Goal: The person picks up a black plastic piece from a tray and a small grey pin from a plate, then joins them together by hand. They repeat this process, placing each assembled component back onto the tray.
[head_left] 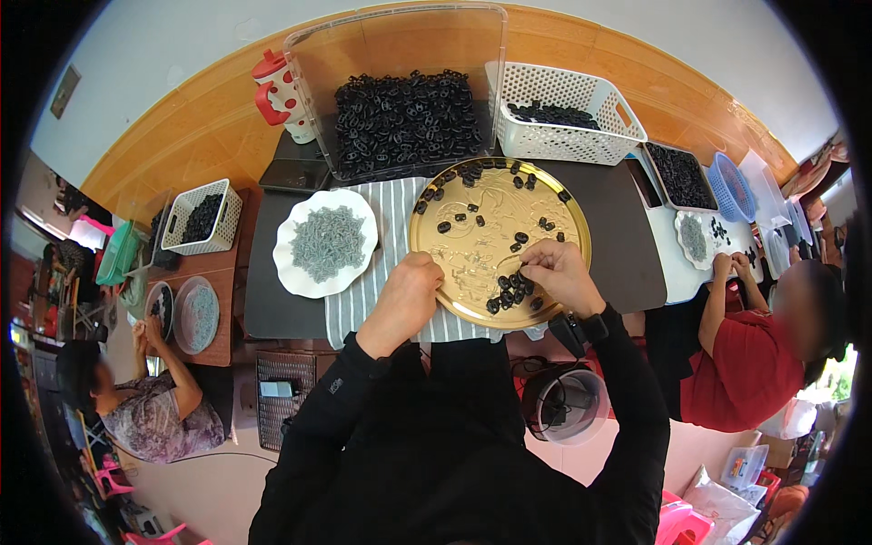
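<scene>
A round gold tray [495, 238] lies before me, with small black plastic pieces [510, 292] scattered along its far rim and heaped near its front. My right hand [565, 277] reaches over the tray's right side, thumb and finger pinched at a black piece on the heap. At the left rim, my left hand [409, 298] is closed with curled fingers; whatever they hold is hidden. Beside it on the left, a white scalloped plate [284, 243] carries a mound of small greyish pieces [327, 243]. A striped cloth [350, 309] lies under the tray and partly under the plate.
Behind the tray stand a clear bin [400, 50] of black parts and a white perforated basket [568, 141]. A red-lidded tumbler [291, 100] and a dark phone [292, 174] are at the back left. People work at tables left and right. A bucket [581, 409] stands below.
</scene>
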The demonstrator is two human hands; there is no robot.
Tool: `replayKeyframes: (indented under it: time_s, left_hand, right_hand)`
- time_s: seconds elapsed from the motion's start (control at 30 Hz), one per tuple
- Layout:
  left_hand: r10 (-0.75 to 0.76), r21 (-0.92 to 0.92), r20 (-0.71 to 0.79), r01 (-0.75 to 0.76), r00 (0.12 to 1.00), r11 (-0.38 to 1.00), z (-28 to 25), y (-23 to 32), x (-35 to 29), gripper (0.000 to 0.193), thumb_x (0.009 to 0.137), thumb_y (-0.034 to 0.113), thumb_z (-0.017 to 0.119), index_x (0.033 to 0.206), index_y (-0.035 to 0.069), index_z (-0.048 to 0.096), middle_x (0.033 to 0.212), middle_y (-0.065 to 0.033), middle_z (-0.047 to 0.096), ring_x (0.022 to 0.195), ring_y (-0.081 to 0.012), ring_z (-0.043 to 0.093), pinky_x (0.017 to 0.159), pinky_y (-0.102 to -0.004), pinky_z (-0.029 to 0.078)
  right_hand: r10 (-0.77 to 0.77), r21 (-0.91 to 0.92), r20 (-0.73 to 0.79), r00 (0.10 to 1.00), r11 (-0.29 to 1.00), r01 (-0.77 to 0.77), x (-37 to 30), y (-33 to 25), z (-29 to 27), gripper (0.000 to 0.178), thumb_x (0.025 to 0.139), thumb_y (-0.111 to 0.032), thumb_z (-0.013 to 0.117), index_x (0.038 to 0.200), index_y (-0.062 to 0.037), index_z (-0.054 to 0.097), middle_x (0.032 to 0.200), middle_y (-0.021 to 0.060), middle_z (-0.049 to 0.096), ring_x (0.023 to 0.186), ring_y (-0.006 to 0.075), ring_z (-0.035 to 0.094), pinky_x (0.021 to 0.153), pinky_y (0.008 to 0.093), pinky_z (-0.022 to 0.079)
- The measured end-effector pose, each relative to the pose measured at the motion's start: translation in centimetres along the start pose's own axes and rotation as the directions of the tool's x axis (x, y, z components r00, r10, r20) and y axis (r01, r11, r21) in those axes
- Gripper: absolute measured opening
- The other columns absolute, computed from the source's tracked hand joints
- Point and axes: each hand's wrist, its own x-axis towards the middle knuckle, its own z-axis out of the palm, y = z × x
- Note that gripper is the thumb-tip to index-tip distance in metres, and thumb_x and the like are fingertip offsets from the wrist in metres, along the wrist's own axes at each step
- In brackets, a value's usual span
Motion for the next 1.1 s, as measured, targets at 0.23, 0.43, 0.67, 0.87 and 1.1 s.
replayKeyframes:
  time_s: [0.23,0.43,0.67,0.87,1.1]
  left_hand:
    - [-0.014,-0.137,-0.028,0.01,1.0,0.991,-1.8,0.2,-1.2,0.008,0.075,-0.005,0.062,0.082,-0.005,0.065,0.083,-0.0163,0.061,0.078,-0.035,0.06,0.068,-0.0382,0.049]
    - [-0.114,-0.177,-0.15,0.087,0.982,0.98,-1.5,1.1,-1.0,0.01,0.077,-0.001,0.064,0.086,-0.004,0.066,0.084,-0.014,0.061,0.08,-0.0333,0.06,0.07,-0.0388,0.049]
    - [-0.015,0.309,-0.047,0.029,0.999,0.95,0.7,2.0,0.2,0.005,0.072,0.002,0.062,0.075,0.0,0.065,0.077,-0.0124,0.055,0.082,-0.031,0.054,0.072,-0.041,0.046]
    - [-0.01,0.256,-0.073,0.028,0.997,0.966,1.3,1.6,0.4,0.007,0.068,-0.001,0.06,0.074,0.0,0.063,0.077,-0.013,0.055,0.079,-0.0315,0.054,0.071,-0.0404,0.045]
    - [0.113,0.186,-0.135,-0.087,0.984,0.979,1.2,0.8,0.2,0.006,0.07,-0.005,0.058,0.075,-0.001,0.058,0.076,-0.0146,0.057,0.076,-0.0341,0.056,0.068,-0.0404,0.047]
  right_hand:
    - [-0.151,-0.348,0.051,0.987,0.924,0.159,-0.5,-0.1,0.9,0.004,0.08,0.0,0.06,0.082,0.0032,0.06,0.068,0.0122,0.061,0.062,0.0211,0.061,0.058,0.0308,0.046]
    - [-0.066,-0.182,0.019,0.998,0.981,0.068,-1.2,-1.8,2.1,0.003,0.086,-0.001,0.055,0.084,0.0012,0.056,0.072,0.01,0.062,0.064,0.0173,0.062,0.059,0.0281,0.047]
    - [0.15,0.292,-0.047,0.988,0.948,-0.13,-2.9,-2.1,4.0,0.01,0.09,0.0,0.054,0.095,0.001,0.063,0.079,0.0029,0.064,0.068,0.0077,0.06,0.062,0.0204,0.047]
    - [0.114,0.324,-0.045,0.992,0.941,-0.094,-3.8,-1.5,5.6,0.014,0.091,0.0,0.054,0.1,0.0016,0.065,0.078,0.0015,0.063,0.068,0.0062,0.059,0.062,0.0185,0.046]
    - [0.146,0.331,-0.161,0.976,0.94,-0.086,-3.8,-2.6,6.3,0.017,0.091,0.002,0.052,0.101,0.0002,0.066,0.081,0.0012,0.062,0.073,0.0077,0.062,0.063,0.0197,0.048]
